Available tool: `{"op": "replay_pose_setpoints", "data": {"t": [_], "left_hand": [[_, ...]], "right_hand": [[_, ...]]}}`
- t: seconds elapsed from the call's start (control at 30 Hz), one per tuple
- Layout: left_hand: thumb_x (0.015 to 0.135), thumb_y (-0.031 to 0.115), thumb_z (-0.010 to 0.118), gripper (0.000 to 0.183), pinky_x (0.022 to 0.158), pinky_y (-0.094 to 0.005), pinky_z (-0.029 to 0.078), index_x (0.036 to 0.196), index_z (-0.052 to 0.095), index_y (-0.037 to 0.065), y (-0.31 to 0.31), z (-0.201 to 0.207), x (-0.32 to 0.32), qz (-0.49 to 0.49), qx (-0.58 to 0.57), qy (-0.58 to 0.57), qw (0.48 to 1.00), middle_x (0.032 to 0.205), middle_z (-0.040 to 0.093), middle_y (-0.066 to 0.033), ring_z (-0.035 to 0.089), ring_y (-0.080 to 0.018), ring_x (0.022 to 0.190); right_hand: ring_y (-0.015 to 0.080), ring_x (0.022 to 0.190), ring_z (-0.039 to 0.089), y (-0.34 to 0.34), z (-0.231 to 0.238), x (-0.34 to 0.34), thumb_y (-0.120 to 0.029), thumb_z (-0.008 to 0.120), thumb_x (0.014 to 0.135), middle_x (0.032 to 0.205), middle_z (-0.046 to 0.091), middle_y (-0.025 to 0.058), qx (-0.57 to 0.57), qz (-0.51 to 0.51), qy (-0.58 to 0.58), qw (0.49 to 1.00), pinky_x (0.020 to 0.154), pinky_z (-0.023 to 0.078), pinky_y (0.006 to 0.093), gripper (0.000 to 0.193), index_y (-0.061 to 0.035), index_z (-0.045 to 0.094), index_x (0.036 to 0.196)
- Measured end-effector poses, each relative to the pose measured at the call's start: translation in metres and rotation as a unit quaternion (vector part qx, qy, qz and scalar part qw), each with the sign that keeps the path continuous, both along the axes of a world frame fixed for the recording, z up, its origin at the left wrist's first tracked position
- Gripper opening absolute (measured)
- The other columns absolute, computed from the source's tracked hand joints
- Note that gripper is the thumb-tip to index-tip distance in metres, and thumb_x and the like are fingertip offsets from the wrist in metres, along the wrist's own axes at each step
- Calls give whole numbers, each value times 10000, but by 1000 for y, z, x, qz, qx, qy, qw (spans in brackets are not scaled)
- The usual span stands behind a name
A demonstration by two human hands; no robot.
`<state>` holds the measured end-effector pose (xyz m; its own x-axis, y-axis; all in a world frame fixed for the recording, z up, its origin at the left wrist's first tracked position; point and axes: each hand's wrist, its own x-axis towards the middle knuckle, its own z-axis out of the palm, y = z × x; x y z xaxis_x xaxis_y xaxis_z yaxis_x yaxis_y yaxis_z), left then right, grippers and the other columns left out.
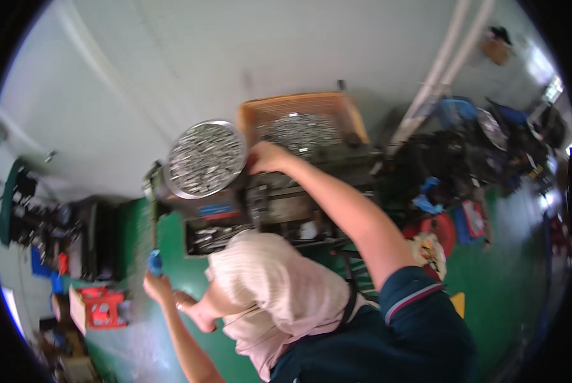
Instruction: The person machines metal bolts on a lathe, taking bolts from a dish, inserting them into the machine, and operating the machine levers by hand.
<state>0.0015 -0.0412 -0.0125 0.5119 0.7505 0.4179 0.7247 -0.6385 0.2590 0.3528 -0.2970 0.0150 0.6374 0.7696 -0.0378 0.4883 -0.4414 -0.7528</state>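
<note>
Low on the left, my left hand (157, 286) is closed round the lower end of a lever with a blue grip (155, 260). Its thin rod runs up to the machine beside a round metal bowl (207, 159) full of small silvery metal pieces. My right hand (267, 157) is at the bowl's right rim, in front of an orange basket (254, 115). Its fingers are curled, and whatever lies between them is hidden. More small metal pieces (302, 134) lie heaped in the basket.
Below the bowl is a dark tray (217, 239) with longer metal parts. A light cloth covers my lap. Red stools (104, 306) stand at left; dark machinery (445, 159) and a blue bin (457, 108) are at right. A grey wall rises behind the bench.
</note>
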Motion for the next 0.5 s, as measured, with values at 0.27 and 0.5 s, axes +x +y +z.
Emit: {"op": "replay_pose_setpoints", "data": {"t": [0.27,0.5], "left_hand": [[582,20,528,288,651,-399,439,863,566,-28,-17,17,-6,53,-63,9,997,747,575,-217,560,-353,708],[605,51,517,266,644,-423,443,862,580,73,-33,18,19,68,-108,39,991,738,578,-187,553,-359,720]], "right_hand": [[234,633,582,18,11,-10,-185,634,533,682,607,81,-41,28,-150,987,580,451,335,191,-85,626,695],[181,794,494,-17,60,-10,-177,658,614,717,571,11,87,-302,-407,858,689,367,345,117,-112,592,685]]}}
